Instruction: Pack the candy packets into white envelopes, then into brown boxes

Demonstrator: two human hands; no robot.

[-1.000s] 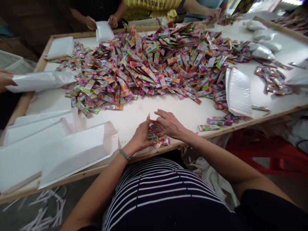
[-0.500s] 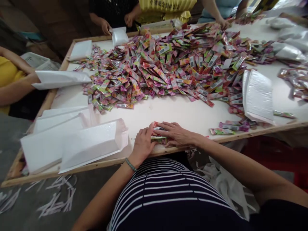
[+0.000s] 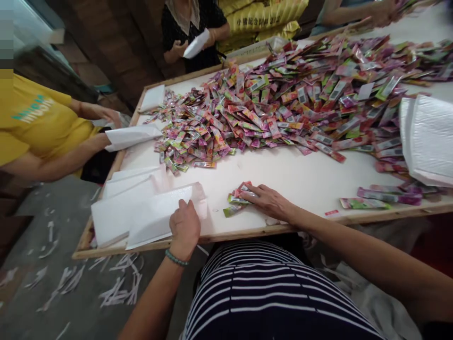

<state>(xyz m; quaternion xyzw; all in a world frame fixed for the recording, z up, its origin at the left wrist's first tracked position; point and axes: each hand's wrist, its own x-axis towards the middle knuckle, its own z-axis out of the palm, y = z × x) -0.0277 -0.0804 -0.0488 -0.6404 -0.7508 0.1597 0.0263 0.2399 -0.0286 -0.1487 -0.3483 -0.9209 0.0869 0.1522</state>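
My left hand point(image 3: 186, 224) is over the near padded envelope point(image 3: 159, 215), fingers curled at its right part near the open end. The envelope is white and lies flat on the table's near left side. My right hand point(image 3: 271, 202) is closed around a small bunch of candy sachets point(image 3: 238, 196) on the white tabletop, its fingers covering their right ends. The sachets are narrow, red, green and pink, and lie roughly side by side. Behind them spreads a large heap of similar sachets point(image 3: 247, 113).
More white envelopes point(image 3: 120, 208) lie at the left; another stack point(image 3: 426, 141) stands at the right. Loose sachets point(image 3: 364, 204) lie by the wooden table edge point(image 3: 226, 236). A co-worker in yellow point(image 3: 38, 123) holds an envelope point(image 3: 132, 135); another person across holds a white packet point(image 3: 196, 43).
My left hand has left the sachets and moved left onto the near envelope. My right hand stays on the bunch. The view has swung left, and the person across has lifted the white packet.
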